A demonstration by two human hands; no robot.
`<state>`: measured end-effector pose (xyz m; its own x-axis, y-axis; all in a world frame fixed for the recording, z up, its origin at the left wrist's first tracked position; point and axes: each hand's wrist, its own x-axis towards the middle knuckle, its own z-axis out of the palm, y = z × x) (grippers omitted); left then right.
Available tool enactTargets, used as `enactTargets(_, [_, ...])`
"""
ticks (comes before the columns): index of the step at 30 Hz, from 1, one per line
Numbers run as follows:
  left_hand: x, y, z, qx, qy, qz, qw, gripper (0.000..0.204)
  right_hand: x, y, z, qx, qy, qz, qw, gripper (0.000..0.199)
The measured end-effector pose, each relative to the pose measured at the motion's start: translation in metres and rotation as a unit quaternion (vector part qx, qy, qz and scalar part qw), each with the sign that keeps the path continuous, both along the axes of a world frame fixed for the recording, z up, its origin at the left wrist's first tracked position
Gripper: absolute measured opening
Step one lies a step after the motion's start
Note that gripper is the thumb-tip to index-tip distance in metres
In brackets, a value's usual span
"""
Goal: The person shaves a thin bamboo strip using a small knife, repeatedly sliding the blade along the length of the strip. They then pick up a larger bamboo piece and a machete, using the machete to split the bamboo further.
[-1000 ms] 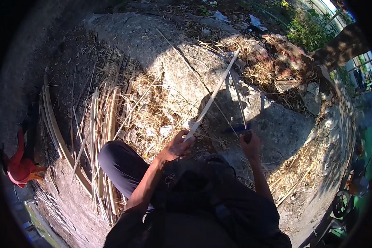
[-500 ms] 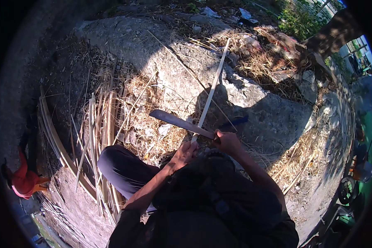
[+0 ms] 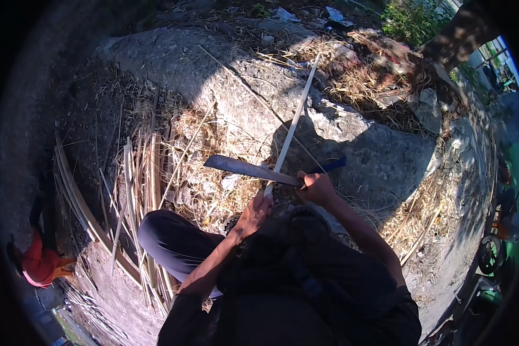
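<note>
My left hand is closed around the near end of a long pale strip, which looks like split bamboo or cane. The strip points away from me, over a large grey rock. In my right hand is the handle of a machete, its broad dark blade reaching left across the strip just beyond my left hand. Blade and strip appear to touch where they cross. A dark blue object lies on the rock beyond my right hand, partly hidden by it.
Left of my bent knee lies a bundle of long pale strips, with thicker curved pieces farther left. Dry shavings cover the ground. A person in red is at the far left. A tree trunk rises back right.
My right hand and the machete have shifted slightly away from me along the strip. My left hand still grips the near end, and the view has moved a little.
</note>
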<state>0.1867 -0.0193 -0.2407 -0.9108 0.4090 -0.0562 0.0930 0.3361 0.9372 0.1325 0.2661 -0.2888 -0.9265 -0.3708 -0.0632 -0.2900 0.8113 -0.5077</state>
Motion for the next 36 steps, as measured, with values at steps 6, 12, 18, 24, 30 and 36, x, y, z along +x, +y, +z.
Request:
enactTargets(6, [-0.004, 0.002, 0.006, 0.126, -0.244, 0.045, 0.961, 0.026, -0.006, -0.001, -0.004, 0.039, -0.002, -0.005, 0.999, 0.052])
enactTargets(12, [0.001, -0.001, 0.02, -0.001, -0.082, -0.043, 0.996, 0.025, -0.035, 0.054, -0.003, 0.048, -0.011, -0.168, 0.985, 0.045])
enactTargets(18, [-0.005, -0.006, 0.024, -0.047, 0.035, -0.056, 0.997, 0.03, -0.011, 0.03, 0.009, -0.015, -0.027, -0.078, 0.997, 0.038])
enactTargets(24, [0.0, -0.008, 0.019, -0.038, 0.118, -0.072, 0.99, 0.032, -0.005, 0.009, 0.023, -0.02, -0.037, -0.028, 0.999, 0.033])
enactTargets(30, [-0.005, 0.001, 0.029, -0.083, 0.133, -0.074, 0.985, 0.035, -0.037, 0.039, 0.013, 0.026, -0.044, -0.098, 0.994, 0.035])
enactTargets(36, [-0.002, -0.004, 0.035, -0.115, 0.18, -0.071, 0.974, 0.034, -0.026, 0.028, 0.029, 0.036, -0.092, 0.008, 0.995, 0.045])
